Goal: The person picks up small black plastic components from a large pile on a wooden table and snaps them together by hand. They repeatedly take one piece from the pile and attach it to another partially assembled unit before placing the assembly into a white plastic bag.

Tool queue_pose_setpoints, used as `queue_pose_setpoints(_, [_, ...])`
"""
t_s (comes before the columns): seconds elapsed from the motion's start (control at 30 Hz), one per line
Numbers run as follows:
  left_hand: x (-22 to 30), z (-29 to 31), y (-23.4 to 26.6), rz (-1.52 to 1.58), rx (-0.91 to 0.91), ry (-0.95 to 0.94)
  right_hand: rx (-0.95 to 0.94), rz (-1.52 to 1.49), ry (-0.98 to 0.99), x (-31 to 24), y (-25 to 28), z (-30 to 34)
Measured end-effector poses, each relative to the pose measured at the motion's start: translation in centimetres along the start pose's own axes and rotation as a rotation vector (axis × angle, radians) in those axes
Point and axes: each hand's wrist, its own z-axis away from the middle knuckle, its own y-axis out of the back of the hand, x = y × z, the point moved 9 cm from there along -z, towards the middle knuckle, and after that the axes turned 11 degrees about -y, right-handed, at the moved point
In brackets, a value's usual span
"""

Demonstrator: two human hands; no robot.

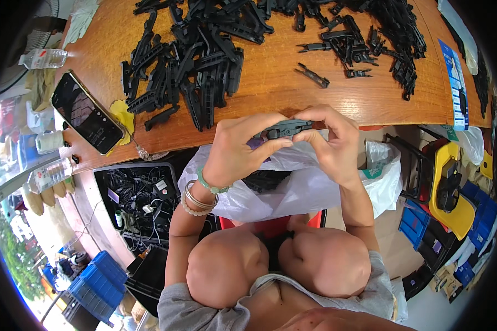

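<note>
Between my two hands, just off the near edge of the table, is a small black plastic part (286, 129). My left hand (247, 142) grips its left end, thumb along the near side, and my right hand (332, 142) pinches its right end with thumb and fingers. Below them a translucent white plastic bag (292, 196) hangs open, with black pieces (266, 180) inside. On the table beyond my left hand lies a heap of long black plastic parts (204, 66). Smaller black parts (348, 44) are scattered to the right, and a single one (313, 75) lies apart.
The wooden table (270, 105) spans the far side. At its left are a phone (87, 112) on a yellow cloth (121, 117) and a clear bottle (44, 58). A black crate of cables (138, 204) stands lower left; a yellow chair (450, 187) stands right.
</note>
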Motion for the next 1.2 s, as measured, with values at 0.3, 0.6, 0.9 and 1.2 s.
queue_pose_setpoints(0.3, [-1.0,0.6,3.9,0.032,0.107,0.001,-0.482,0.025,-0.074,0.2,-2.7,1.4])
queue_pose_setpoints(0.6, [-1.4,1.2,7.7,-0.841,0.162,0.139,0.246,0.513,0.073,-1.8,2.4,-1.9])
queue_pose_setpoints(0.9, [-1.4,0.9,7.8,-0.696,0.255,0.107,0.229,0.819,0.254,-1.9,0.6,-4.2])
queue_pose_setpoints(1.2, [0.3,0.8,3.2,0.395,0.211,0.000,0.109,0.144,-0.130,-2.2,1.4,-0.4])
